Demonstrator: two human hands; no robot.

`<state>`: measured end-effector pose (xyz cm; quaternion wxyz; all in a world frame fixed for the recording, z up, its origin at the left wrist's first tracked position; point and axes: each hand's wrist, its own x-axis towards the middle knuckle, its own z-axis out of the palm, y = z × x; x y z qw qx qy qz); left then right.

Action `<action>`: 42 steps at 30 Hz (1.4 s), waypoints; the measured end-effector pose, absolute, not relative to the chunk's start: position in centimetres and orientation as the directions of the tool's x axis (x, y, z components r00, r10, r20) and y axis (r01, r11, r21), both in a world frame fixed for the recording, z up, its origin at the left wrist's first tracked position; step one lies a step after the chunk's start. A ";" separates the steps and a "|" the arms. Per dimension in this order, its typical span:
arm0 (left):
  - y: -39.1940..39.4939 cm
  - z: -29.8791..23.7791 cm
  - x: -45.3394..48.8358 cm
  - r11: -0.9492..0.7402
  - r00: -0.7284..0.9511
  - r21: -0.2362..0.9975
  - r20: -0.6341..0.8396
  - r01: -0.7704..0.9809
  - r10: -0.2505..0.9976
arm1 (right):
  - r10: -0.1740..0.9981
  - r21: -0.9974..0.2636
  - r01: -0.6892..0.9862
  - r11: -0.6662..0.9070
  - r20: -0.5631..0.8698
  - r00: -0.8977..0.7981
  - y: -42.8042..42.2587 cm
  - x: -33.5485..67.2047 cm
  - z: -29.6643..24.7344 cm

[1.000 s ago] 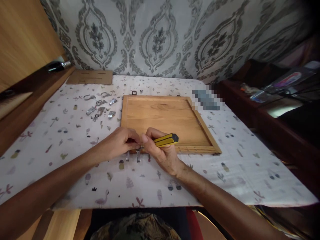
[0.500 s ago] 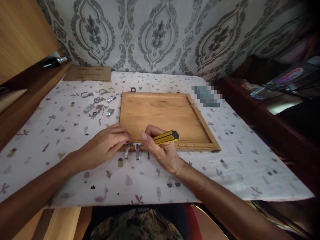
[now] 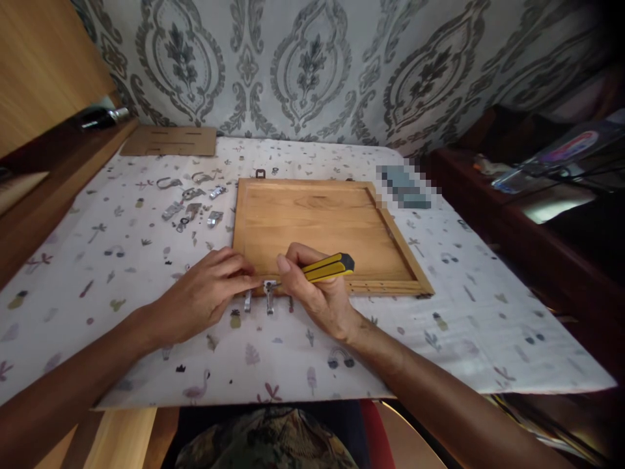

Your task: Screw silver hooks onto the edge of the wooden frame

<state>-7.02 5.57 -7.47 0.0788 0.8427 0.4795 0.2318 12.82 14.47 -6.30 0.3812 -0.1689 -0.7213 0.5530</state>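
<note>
A shallow wooden tray (image 3: 322,225) lies flat on the patterned tablecloth (image 3: 146,326). My right hand (image 3: 317,293) is closed round a yellow and black screwdriver (image 3: 327,267), whose tip points left at a small metal hook bracket (image 3: 267,290) on the tray's near edge. My left hand (image 3: 208,293) rests beside that bracket, fingertips pressed against its left end. Two metal hooks hang down from the tray's edge between my hands.
Several loose metal hooks and brackets (image 3: 193,202) lie left of the tray. A cardboard piece (image 3: 170,140) lies at the back left, near a dark bottle (image 3: 100,118) on a wooden ledge. A dark cabinet (image 3: 537,234) borders the table on the right.
My left hand has slid slightly left and opened off the bracket, so the bracket now shows between my hands. The right hand holds the screwdriver in nearly the same place.
</note>
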 end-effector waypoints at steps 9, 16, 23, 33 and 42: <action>5.7 -7.5 -6.7 -0.539 0.465 0.211 0.317 0.815 0.827 | 0.677 -0.929 -0.181 0.323 0.361 -0.642 14.4 12.8 -6.5; 5.9 -7.3 -6.6 -0.540 0.464 0.230 0.310 0.810 0.830 | 0.674 -0.930 -0.178 0.322 0.357 -0.647 14.5 12.8 -6.6; 5.9 -7.2 -6.3 -0.572 0.501 0.165 0.332 0.803 0.799 | 0.678 -0.930 -0.190 0.316 0.361 -0.640 14.5 12.7 -6.7; 5.9 -7.1 -6.1 -0.578 0.499 0.144 0.366 0.803 0.785 | 0.743 -0.931 -0.244 0.272 0.364 -0.562 14.2 13.2 -6.7; 6.0 -7.3 -6.2 -0.575 0.495 0.153 0.365 0.803 0.788 | 0.739 -0.928 -0.242 0.283 0.372 -0.562 14.0 13.0 -6.3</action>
